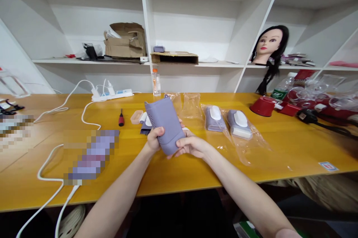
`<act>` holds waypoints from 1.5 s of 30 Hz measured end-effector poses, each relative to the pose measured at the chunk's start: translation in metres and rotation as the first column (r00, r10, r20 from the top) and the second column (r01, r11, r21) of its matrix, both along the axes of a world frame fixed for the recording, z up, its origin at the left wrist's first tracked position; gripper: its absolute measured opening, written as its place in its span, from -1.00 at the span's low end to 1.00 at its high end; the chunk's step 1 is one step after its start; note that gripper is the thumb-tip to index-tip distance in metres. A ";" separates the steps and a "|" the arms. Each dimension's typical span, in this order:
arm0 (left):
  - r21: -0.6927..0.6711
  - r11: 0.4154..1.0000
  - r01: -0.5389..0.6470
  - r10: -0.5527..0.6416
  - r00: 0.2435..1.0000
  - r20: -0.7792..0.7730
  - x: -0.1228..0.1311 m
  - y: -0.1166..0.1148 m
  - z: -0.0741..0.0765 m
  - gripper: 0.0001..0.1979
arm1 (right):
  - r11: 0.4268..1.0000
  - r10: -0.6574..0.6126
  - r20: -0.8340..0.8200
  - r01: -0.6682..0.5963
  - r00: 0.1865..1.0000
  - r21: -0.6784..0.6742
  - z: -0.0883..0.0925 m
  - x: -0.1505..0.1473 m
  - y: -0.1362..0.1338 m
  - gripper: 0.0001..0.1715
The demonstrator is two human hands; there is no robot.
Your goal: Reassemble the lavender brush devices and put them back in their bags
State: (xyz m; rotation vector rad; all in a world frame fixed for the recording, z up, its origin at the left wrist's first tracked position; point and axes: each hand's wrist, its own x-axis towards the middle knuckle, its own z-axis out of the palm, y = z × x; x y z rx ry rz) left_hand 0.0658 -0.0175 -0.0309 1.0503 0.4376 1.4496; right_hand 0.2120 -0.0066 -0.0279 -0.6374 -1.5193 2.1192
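Above the table's middle I hold a purple-grey plastic casing (168,120) tilted, with rows of small holes along its left edge and two small lugs at its top. My left hand (153,139) grips the lower left side, thumb on the front face. At the lower right, my right hand (192,145) is closed around the casing, its thumb pressing the front near a seam. Fingers behind it are partly hidden. Just behind the left hand lie a small purple-and-white part (145,120) and a peach-coloured piece (137,117), both partly covered.
Two purple-and-white devices (214,118) in clear bags lie right of centre. A red-and-black screwdriver (121,118) and a pixelated, cabled slab (95,154) are on the left. A power strip (120,94), small bottle (156,82) and red base (262,106) stand farther back. Shelves hold boxes and a mannequin head (269,44).
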 end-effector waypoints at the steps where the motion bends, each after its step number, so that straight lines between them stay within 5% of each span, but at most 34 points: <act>1: -0.013 0.999 -0.052 0.052 0.999 0.004 0.000 0.001 0.002 -0.49 | 0.999 -0.022 -0.009 0.022 1.000 0.041 0.001 0.001 0.001 -0.56; 4: -0.070 0.942 -0.328 0.330 0.944 0.027 -0.001 0.008 0.007 -0.58 | 0.904 -0.298 -0.039 0.295 0.954 0.309 0.002 -0.001 -0.001 -0.46; 6: -0.115 0.851 -0.512 0.516 0.856 0.013 -0.002 0.012 0.009 -0.63 | 0.672 -0.500 -0.044 0.420 0.865 0.610 -0.001 -0.007 -0.005 -0.29; 8: -0.142 0.781 -0.608 0.612 0.791 -0.017 0.000 0.016 0.009 -0.63 | 0.397 -0.624 -0.045 0.366 0.780 0.842 -0.006 -0.015 -0.009 -0.14; 9: -0.147 0.769 -0.622 0.625 0.780 -0.026 0.001 0.016 0.009 -0.61 | 0.301 -0.662 -0.037 0.312 0.748 0.901 -0.010 -0.019 -0.010 -0.13; 11: -0.147 0.788 -0.597 0.601 0.799 -0.024 0.003 0.016 0.007 -0.61 | 0.233 -0.719 -0.002 0.244 0.695 0.941 -0.015 -0.025 -0.010 -0.22; 14: -0.103 0.879 -0.466 0.463 0.885 -0.050 0.004 0.013 0.007 -0.66 | 0.318 -0.775 0.050 0.321 0.630 0.892 -0.013 -0.023 -0.003 -0.39; 17: -0.058 0.937 -0.344 0.331 0.930 -0.161 -0.002 0.011 0.009 -0.68 | 0.590 -0.632 0.015 0.469 0.775 0.658 -0.001 -0.010 0.003 -0.50; 19: -0.082 0.959 -0.270 0.256 0.956 -0.144 -0.007 0.011 0.009 -0.65 | 0.814 -0.404 -0.041 0.380 0.914 0.439 0.008 -0.002 0.003 -0.56; 22: -0.121 0.991 -0.066 0.062 0.998 -0.033 -0.009 0.009 0.009 -0.60 | 0.924 -0.229 -0.097 0.247 0.969 0.292 0.012 0.003 0.000 -0.52; 25: -0.086 0.996 -0.038 0.041 0.999 0.030 -0.003 0.007 0.008 -0.61 | 0.862 -0.323 -0.091 0.332 0.942 0.384 0.007 -0.001 -0.003 -0.44; 29: -0.117 0.950 -0.290 0.300 0.951 0.075 0.010 0.008 0.005 -0.57 | 0.554 -0.624 0.015 0.429 0.781 0.713 -0.001 -0.012 -0.007 -0.07; 31: -0.135 0.926 -0.354 0.365 0.928 0.073 0.016 0.008 0.003 -0.52 | 0.460 -0.728 0.087 0.390 0.680 0.798 -0.003 -0.018 -0.008 0.12; 35: -0.196 0.924 -0.327 0.345 0.936 0.064 0.017 0.010 0.000 -0.49 | 0.451 -0.803 0.191 0.366 0.564 0.814 -0.005 -0.021 -0.008 0.00; 40: -0.130 0.957 -0.261 0.264 0.964 0.007 0.010 0.013 -0.003 -0.61 | 0.525 -0.764 0.291 0.292 0.575 0.800 -0.004 -0.018 -0.011 -0.26; 45: -0.093 0.919 -0.383 0.382 0.924 -0.026 0.011 0.011 -0.005 -0.68 | 0.482 -0.792 0.288 0.261 0.538 0.836 -0.005 -0.021 -0.019 -0.32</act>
